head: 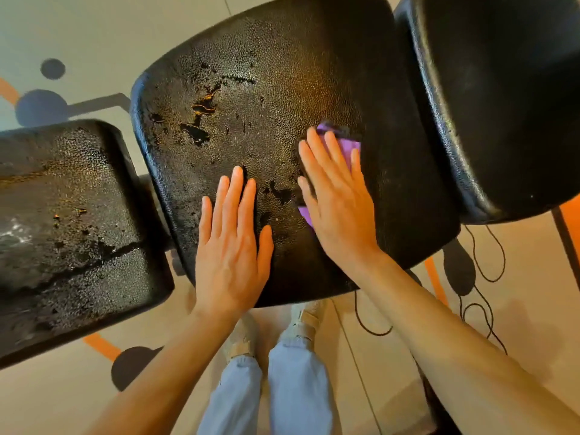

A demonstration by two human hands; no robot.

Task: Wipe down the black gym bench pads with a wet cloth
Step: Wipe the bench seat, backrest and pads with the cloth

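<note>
The middle pad [266, 120] — black, pebbled, cracked and peeling toward ten o'clock — is lying between two others. The right hand [335, 199] is pressing a purple cloth [345, 146] flat, fingers straight and slightly spread; the left hand [232, 246] is resting flat at six o'clock, fingers close together.

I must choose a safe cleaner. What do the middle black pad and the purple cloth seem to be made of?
Middle pad: probably vinyl or faux leather over padding; pebbled, glossy, with cracked, peeling patches.
Purple cloth: looks like soft microfibre, matte, though mostly hidden under the right hand, so uncertain.
</note>
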